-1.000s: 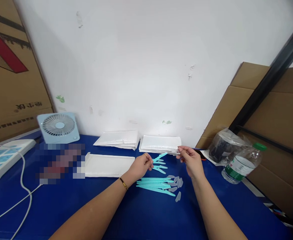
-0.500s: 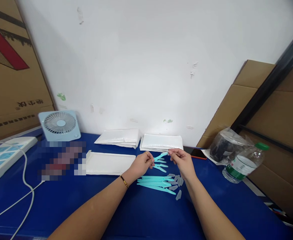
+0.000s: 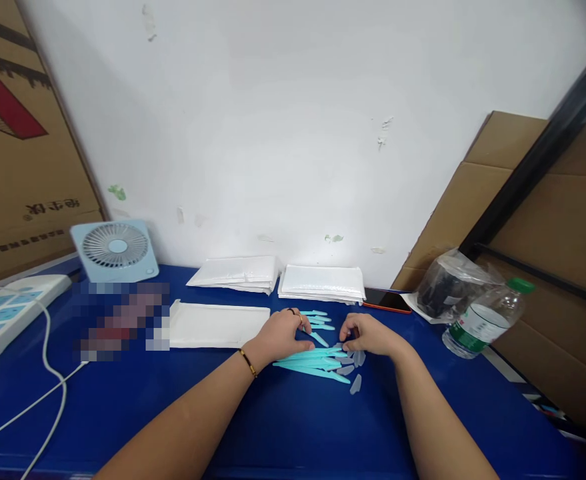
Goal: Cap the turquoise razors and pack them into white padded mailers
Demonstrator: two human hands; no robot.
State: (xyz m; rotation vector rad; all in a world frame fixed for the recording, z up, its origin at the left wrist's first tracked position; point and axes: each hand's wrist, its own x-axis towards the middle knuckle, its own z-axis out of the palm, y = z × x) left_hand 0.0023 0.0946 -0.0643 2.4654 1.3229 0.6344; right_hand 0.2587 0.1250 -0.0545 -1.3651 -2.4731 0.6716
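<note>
Left hand [image 3: 280,335] at turquoise sticks [image 3: 317,364]

We see the white wall [image 3: 283,167] brightest above the far edge of the tabletop [image 3: 323,433], softly shaded leftward; toward the left edge, coarse pixel blocks [image 3: 123,320] hide something.

Slim teal sticks [image 3: 317,364] lie in two groups below and slightly right of the frame's centre, the upper spaced and partly hidden, the lower overlapping, its right ends beside small, scattered translucent pieces [image 3: 355,385].
</note>
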